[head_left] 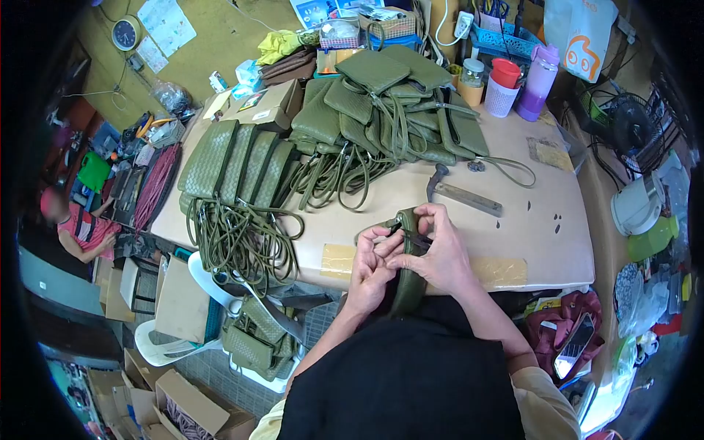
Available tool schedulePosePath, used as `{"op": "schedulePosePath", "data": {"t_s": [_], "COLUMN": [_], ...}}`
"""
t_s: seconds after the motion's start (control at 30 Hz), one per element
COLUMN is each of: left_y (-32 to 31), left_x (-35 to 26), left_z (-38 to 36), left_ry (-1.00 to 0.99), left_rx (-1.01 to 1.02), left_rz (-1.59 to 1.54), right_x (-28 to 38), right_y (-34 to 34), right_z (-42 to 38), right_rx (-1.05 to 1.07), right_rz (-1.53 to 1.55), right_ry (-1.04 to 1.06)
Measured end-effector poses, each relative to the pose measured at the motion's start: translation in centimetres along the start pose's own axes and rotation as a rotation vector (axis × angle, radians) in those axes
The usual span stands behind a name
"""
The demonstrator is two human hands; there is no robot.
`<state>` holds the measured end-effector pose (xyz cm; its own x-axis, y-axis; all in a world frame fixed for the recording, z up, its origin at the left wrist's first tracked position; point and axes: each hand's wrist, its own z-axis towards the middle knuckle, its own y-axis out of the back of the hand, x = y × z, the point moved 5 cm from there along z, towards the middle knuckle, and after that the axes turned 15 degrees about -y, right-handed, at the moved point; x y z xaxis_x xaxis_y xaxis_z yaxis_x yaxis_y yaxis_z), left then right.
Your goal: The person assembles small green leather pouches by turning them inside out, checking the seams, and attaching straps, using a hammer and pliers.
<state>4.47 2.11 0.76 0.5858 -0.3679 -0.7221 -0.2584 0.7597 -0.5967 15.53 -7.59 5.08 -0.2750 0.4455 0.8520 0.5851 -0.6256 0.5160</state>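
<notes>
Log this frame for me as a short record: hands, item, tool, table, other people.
left hand: fingers curled at the held green pouch; exact grip unclear
right hand: thumb and fingers around the held green pouch's other side
tool: hammer, lying on the table beyond the hands
stock: two heaps of woven green pouches, left and centre, with thin straps
containers: purple bottle, red cup
other people: one seated person, far left

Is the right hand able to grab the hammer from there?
Probably yes: the hammer lies just beyond the right hand, with bare table between, though that hand holds a green bag.
</notes>
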Motion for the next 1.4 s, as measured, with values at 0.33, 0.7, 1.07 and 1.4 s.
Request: {"op": "schedulePosePath", "data": {"t_s": [0.33,0.7,1.07,1.4], "left_y": [-0.9,-1.7,2.4,-3.6], "left_x": [-3.8,-3.9,-0.9,-4.0], "left_z": [1.9,2.3,0.9,3.2], "left_ry": [-0.324,-0.233,0.212,-0.345], "left_rx": [0.152,0.242,0.124,0.415], "left_rz": [1.251,1.134,0.436,1.242], "right_x": [-0.2,1.0,-3.4,-5.7], "right_y": [2.1,2.0,0.1,-1.2], "right_z": [1.4,0.5,4.4,5.6], "right_rx": [-0.060,-0.025,0.656,0.616], "right_rz": [0.241,-0.028,0.184,0.111], "right_ry": [0.136,0.201,0.078,-0.066]}}
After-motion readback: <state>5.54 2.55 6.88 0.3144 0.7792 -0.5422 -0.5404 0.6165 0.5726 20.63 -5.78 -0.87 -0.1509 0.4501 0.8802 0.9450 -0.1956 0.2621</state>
